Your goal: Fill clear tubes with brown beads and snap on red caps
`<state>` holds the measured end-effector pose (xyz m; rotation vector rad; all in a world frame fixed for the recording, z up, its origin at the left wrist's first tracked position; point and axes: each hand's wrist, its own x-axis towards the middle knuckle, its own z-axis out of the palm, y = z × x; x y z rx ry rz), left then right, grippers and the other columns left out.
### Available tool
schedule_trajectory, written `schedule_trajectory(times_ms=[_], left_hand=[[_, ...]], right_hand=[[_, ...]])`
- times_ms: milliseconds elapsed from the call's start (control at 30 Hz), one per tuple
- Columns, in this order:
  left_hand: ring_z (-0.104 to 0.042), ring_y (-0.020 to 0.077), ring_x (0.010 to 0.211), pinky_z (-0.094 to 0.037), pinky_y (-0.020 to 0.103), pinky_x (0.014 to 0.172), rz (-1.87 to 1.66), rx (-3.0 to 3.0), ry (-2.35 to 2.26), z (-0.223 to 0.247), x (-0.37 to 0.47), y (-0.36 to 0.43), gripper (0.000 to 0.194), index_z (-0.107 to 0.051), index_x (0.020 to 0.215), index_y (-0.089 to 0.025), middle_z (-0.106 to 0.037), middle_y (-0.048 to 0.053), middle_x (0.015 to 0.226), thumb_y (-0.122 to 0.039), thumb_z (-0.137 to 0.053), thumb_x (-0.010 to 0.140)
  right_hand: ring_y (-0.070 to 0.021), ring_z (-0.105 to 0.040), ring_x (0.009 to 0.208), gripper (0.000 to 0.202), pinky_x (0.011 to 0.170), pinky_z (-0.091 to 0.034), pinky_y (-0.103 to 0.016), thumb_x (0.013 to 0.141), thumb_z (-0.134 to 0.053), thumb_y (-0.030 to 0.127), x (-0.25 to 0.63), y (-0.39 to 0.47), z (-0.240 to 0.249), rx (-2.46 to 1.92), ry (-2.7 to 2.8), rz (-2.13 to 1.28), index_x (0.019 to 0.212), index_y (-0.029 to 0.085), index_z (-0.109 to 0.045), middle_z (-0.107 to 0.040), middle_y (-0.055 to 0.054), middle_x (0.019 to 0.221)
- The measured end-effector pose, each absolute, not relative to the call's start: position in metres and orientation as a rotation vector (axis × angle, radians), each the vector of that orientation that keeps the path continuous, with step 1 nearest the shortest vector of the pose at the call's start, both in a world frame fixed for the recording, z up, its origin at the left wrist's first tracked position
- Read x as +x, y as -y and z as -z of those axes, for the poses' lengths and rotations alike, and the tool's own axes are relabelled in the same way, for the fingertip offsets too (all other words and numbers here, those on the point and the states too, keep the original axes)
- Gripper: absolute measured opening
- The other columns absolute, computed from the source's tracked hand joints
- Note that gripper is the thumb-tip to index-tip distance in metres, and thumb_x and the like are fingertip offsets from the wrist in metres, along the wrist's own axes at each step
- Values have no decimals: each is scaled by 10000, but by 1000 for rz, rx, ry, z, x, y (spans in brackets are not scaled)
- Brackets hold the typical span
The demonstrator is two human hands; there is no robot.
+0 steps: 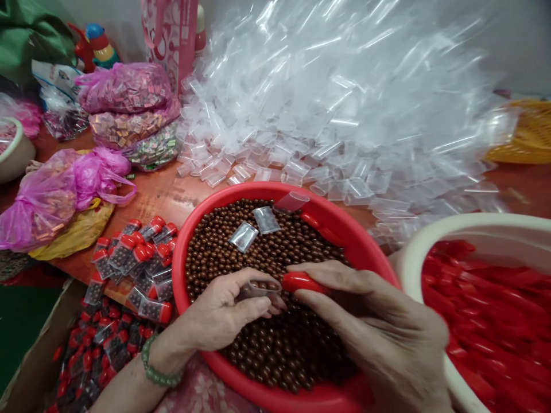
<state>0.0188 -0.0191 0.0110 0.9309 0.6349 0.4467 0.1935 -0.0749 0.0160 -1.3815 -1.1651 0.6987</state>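
My left hand [235,307] grips a small clear plastic container [253,289] with brown balls showing at its open mouth. Between the thumb and fingers of my right hand [370,321] is a red cap [303,281], close to that mouth; whether they touch I cannot tell. Both hands are above a red basin [206,215] of shiny brown balls [275,367]. Two clear containers [244,236] lie on the balls, and another clear container [293,201] leans by the far rim.
Clear containers [344,115] form a big heap behind the basin. A white tub [413,258] of red caps [486,315] stands right. Filled red-capped containers [138,258] lie left on the table, above a cardboard box [34,361] of more. Pink bags [129,86] sit far left.
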Motion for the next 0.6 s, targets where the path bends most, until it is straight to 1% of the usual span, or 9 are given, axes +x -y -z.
schedule_trajectory(times_ms=[67, 167, 233, 300, 400, 500, 600], left_hand=[[-633, 152, 874, -485, 293, 855, -465, 877, -615, -11, 19, 19, 352, -650, 1081, -153, -684, 65, 945, -407, -701, 842], [-637, 144, 892, -464, 282, 876, -439, 860, -608, -12, 20, 17, 323, -663, 1061, -165, -698, 61, 956, -375, -726, 825], [-635, 142, 892, -451, 272, 867, -425, 859, -623, -14, 21, 15, 328, -673, 1060, -169, -709, 58, 956, -371, -740, 810], [-626, 139, 858, -448, 264, 839, -434, 844, -626, -16, 22, 14, 349, -684, 1044, -168, -707, 45, 910, -393, -758, 788], [-581, 114, 780, -445, 244, 795, -461, 808, -578, -17, 24, 13, 338, -695, 947, -160, -655, 7, 815, -427, -784, 760], [-524, 95, 724, -435, 227, 734, -479, 806, -514, -16, 25, 15, 356, -666, 823, -139, -582, -8, 769, -472, -778, 760], [-517, 96, 701, -446, 237, 709, -473, 810, -500, -12, 25, 17, 414, -624, 815, -133, -559, -3, 759, -524, -754, 767]], right_hand=[[-205, -737, 821, 168, 793, -629, -382, 779, -766, 181, 200, 79, -11, -1433, 1087, -691, 911, 282, -741, -776, -21, 902], [-219, -749, 811, 174, 773, -640, -394, 763, -787, 204, 204, 81, -10, -1435, 1010, -715, 914, 272, -736, -782, -29, 919], [-214, -752, 829, 185, 765, -643, -374, 763, -784, 187, 199, 77, -16, -1391, 957, -742, 912, 280, -727, -781, -19, 928], [-197, -748, 849, 199, 764, -640, -344, 767, -772, 157, 190, 70, -22, -1304, 955, -778, 902, 294, -720, -779, 1, 926], [-180, -736, 864, 228, 759, -634, -321, 769, -748, 103, 175, 61, -28, -1198, 1046, -821, 879, 300, -715, -776, 18, 904], [-161, -733, 821, 240, 673, -626, -264, 783, -717, 70, 166, 58, -27, -1222, 1124, -830, 875, 291, -717, -779, 17, 900], [-151, -738, 808, 230, 652, -621, -237, 794, -709, 73, 163, 61, -22, -1262, 1127, -807, 885, 284, -718, -782, 15, 928]])
